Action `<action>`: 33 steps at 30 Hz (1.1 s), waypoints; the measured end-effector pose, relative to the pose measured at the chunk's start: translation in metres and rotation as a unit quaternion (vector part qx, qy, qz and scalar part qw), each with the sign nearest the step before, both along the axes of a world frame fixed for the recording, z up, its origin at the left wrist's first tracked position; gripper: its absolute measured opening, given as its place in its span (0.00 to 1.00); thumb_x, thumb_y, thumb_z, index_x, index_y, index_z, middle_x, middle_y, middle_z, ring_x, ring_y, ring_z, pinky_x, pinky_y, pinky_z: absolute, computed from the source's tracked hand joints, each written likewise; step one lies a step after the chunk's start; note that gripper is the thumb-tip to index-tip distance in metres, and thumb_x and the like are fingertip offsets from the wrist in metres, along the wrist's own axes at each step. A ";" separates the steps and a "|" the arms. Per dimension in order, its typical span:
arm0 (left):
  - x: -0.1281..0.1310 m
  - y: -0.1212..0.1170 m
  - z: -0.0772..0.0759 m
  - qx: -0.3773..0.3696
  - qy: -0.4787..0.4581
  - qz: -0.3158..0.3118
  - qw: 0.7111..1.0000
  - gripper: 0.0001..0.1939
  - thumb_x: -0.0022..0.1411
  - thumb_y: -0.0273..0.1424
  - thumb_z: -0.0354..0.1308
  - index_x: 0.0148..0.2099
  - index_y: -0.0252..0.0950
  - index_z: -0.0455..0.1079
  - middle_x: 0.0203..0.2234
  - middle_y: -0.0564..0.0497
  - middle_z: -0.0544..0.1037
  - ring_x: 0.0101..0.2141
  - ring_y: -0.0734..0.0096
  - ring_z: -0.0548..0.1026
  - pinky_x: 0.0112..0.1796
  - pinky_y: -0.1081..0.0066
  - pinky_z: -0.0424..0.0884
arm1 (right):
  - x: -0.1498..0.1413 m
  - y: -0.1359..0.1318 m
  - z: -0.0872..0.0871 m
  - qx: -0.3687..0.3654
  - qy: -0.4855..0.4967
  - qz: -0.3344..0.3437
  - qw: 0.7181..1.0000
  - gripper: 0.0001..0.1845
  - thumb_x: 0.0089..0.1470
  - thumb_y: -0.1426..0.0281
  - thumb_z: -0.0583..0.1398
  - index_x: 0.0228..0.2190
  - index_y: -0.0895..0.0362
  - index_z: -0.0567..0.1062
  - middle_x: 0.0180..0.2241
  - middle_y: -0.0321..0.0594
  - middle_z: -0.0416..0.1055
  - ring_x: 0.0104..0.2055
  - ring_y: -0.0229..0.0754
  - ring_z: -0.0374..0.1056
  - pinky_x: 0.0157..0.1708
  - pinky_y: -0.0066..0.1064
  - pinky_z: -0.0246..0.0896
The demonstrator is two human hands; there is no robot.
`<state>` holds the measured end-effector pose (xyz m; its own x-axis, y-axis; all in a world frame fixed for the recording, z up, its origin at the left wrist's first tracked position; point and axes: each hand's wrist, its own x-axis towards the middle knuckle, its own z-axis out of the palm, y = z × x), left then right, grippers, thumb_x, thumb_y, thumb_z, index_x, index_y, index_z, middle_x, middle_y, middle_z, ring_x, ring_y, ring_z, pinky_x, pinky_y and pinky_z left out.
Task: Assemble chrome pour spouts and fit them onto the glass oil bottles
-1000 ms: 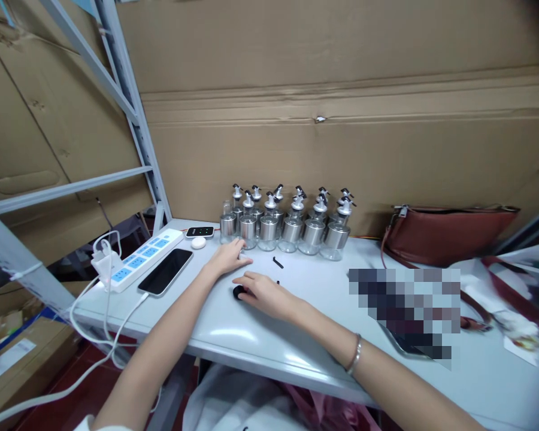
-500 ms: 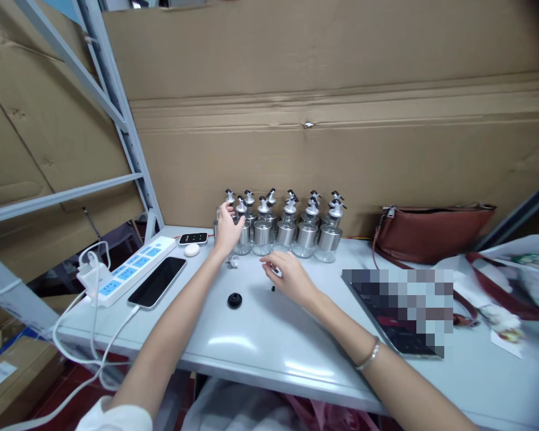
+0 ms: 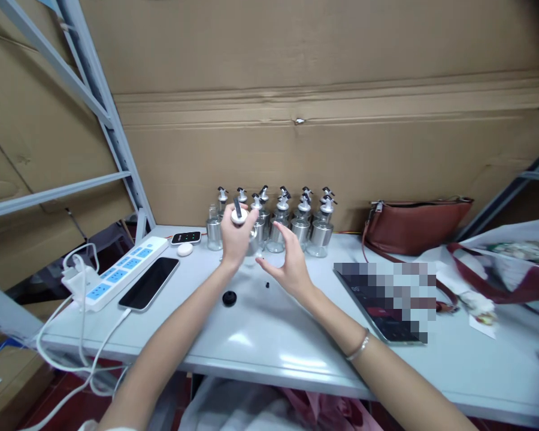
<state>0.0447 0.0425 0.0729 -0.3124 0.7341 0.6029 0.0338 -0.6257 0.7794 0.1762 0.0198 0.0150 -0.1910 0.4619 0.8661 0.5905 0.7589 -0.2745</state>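
My left hand (image 3: 238,236) is closed around the upper part of a glass oil bottle (image 3: 252,246), tilted so that its white-and-black pour spout (image 3: 239,215) faces me. Just right of it, my right hand (image 3: 290,263) is open, thumb and fingers apart, holding nothing. Behind both hands stand several glass bottles (image 3: 322,232) with steel bands and pour spouts, in two rows. At their left end is a bottle (image 3: 214,228) without a spout. A round black cap (image 3: 229,298) and a tiny black piece (image 3: 267,285) lie on the table in front.
Left on the table (image 3: 260,335) are a power strip (image 3: 126,269) with cables, a phone (image 3: 150,282), a small black device (image 3: 186,237) and a white round case (image 3: 185,249). A tablet (image 3: 377,305) and brown bag (image 3: 417,227) are right. Cardboard (image 3: 296,155) stands behind.
My left hand has taken a front-row bottle and brought it forward and right, tilted. My right hand has opened wider and turned toward it. The view has shifted slightly.
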 end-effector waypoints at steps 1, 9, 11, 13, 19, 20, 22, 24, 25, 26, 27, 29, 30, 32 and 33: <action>0.006 -0.012 0.002 -0.005 -0.013 -0.035 0.999 0.13 0.52 0.37 0.61 0.34 0.36 0.62 0.20 0.58 0.67 0.21 0.78 0.67 0.26 0.77 0.63 | -0.001 -0.001 -0.001 0.000 -0.004 0.008 1.000 0.44 0.46 0.63 0.63 0.60 0.56 0.48 0.58 0.53 0.56 0.61 0.54 0.52 0.57 0.51 0.53; 0.015 -0.041 -0.001 -0.047 -0.011 -0.210 0.976 0.12 0.48 0.33 0.63 0.27 0.34 0.62 0.15 0.58 0.69 0.21 0.78 0.67 0.28 0.76 0.63 | -0.004 -0.004 -0.009 -0.065 0.021 0.048 0.996 0.39 0.39 0.75 0.59 0.55 0.54 0.55 0.46 0.45 0.68 0.44 0.48 0.69 0.41 0.39 0.67; 0.005 -0.035 0.001 -0.066 -0.014 -0.302 0.951 0.11 0.47 0.31 0.61 0.24 0.34 0.60 0.13 0.58 0.66 0.19 0.78 0.65 0.26 0.76 0.62 | -0.005 -0.007 -0.006 -0.083 0.022 0.044 0.995 0.39 0.38 0.75 0.59 0.54 0.54 0.56 0.42 0.42 0.70 0.39 0.46 0.70 0.37 0.37 0.67; -0.007 -0.027 0.003 -0.097 -0.007 -0.407 0.908 0.11 0.45 0.29 0.60 0.23 0.34 0.59 0.12 0.59 0.64 0.18 0.78 0.66 0.25 0.75 0.61 | -0.008 -0.014 0.000 -0.137 0.022 0.070 0.988 0.42 0.36 0.75 0.60 0.55 0.54 0.54 0.40 0.41 0.70 0.34 0.44 0.69 0.34 0.35 0.66; -0.031 -0.011 -0.001 -0.168 0.011 -0.535 0.828 0.11 0.42 0.27 0.61 0.23 0.34 0.59 0.13 0.59 0.63 0.19 0.76 0.69 0.28 0.73 0.65 | -0.010 -0.028 0.015 -0.464 0.118 0.362 0.800 0.36 0.36 0.72 0.62 0.48 0.54 0.57 0.35 0.39 0.70 0.30 0.41 0.69 0.28 0.33 0.65; -0.030 -0.009 -0.003 -0.175 0.011 -0.519 0.836 0.11 0.43 0.28 0.61 0.24 0.34 0.59 0.14 0.59 0.64 0.20 0.76 0.70 0.30 0.72 0.66 | -0.008 -0.027 0.015 -0.518 0.146 0.409 0.737 0.31 0.36 0.70 0.62 0.44 0.55 0.58 0.32 0.39 0.70 0.28 0.41 0.69 0.27 0.33 0.65; -0.026 -0.007 -0.006 -0.172 0.024 -0.454 0.874 0.12 0.45 0.31 0.62 0.26 0.34 0.60 0.15 0.58 0.67 0.22 0.75 0.72 0.31 0.71 0.68 | -0.005 -0.025 0.014 -0.588 0.195 0.466 0.632 0.25 0.37 0.67 0.60 0.39 0.56 0.59 0.29 0.39 0.71 0.26 0.42 0.70 0.26 0.34 0.65; -0.022 -0.005 -0.009 -0.143 0.059 -0.367 0.917 0.13 0.49 0.35 0.61 0.27 0.34 0.60 0.17 0.56 0.70 0.24 0.72 0.74 0.31 0.71 0.69 | -0.002 -0.022 0.013 -0.613 0.227 0.476 0.589 0.24 0.37 0.67 0.60 0.38 0.56 0.59 0.28 0.40 0.72 0.26 0.43 0.71 0.26 0.34 0.65; -0.021 -0.004 -0.010 -0.124 0.077 -0.325 0.935 0.13 0.50 0.37 0.60 0.27 0.34 0.60 0.19 0.55 0.71 0.25 0.70 0.74 0.30 0.71 0.69 | -0.002 -0.021 0.013 -0.616 0.237 0.470 0.586 0.25 0.38 0.67 0.60 0.40 0.56 0.59 0.28 0.39 0.73 0.26 0.44 0.71 0.27 0.34 0.65; -0.020 -0.003 -0.012 -0.100 0.092 -0.278 0.951 0.14 0.51 0.38 0.59 0.28 0.35 0.60 0.20 0.53 0.72 0.26 0.69 0.75 0.29 0.72 0.69 | -0.002 -0.021 0.013 -0.614 0.244 0.462 0.592 0.26 0.38 0.68 0.60 0.42 0.55 0.58 0.28 0.39 0.73 0.26 0.44 0.71 0.27 0.35 0.65; -0.021 -0.002 -0.013 -0.071 0.107 -0.224 0.966 0.13 0.53 0.38 0.59 0.29 0.35 0.60 0.22 0.53 0.72 0.27 0.69 0.75 0.30 0.72 0.69 | -0.002 -0.021 0.014 -0.610 0.251 0.448 0.603 0.29 0.39 0.69 0.61 0.44 0.55 0.57 0.28 0.38 0.72 0.26 0.44 0.71 0.28 0.36 0.66; -0.024 0.001 -0.017 -0.003 0.148 -0.105 0.983 0.12 0.55 0.38 0.58 0.29 0.35 0.61 0.25 0.52 0.73 0.30 0.70 0.75 0.33 0.72 0.69 | -0.004 -0.021 0.015 -0.598 0.264 0.396 0.645 0.35 0.41 0.68 0.62 0.50 0.53 0.55 0.31 0.38 0.72 0.27 0.44 0.71 0.30 0.38 0.67; -0.025 0.002 -0.019 0.026 0.169 -0.046 0.984 0.12 0.55 0.38 0.58 0.29 0.36 0.62 0.27 0.52 0.72 0.32 0.71 0.75 0.35 0.72 0.69 | -0.006 -0.021 0.016 -0.586 0.270 0.359 0.674 0.38 0.41 0.68 0.64 0.52 0.52 0.54 0.34 0.39 0.72 0.29 0.44 0.71 0.32 0.39 0.68; -0.027 0.005 -0.022 0.040 0.171 0.018 0.984 0.12 0.56 0.38 0.58 0.29 0.36 0.64 0.27 0.52 0.72 0.33 0.71 0.74 0.38 0.72 0.69 | -0.008 -0.019 0.016 -0.540 0.278 0.278 0.744 0.45 0.40 0.65 0.66 0.56 0.50 0.51 0.44 0.44 0.68 0.38 0.46 0.71 0.40 0.42 0.68; -0.027 0.007 -0.023 0.020 0.148 0.007 0.989 0.11 0.55 0.39 0.58 0.31 0.36 0.65 0.27 0.52 0.73 0.33 0.71 0.74 0.38 0.71 0.69 | -0.008 -0.017 0.015 -0.506 0.279 0.244 0.779 0.48 0.40 0.63 0.67 0.58 0.50 0.50 0.50 0.46 0.65 0.44 0.48 0.69 0.46 0.44 0.66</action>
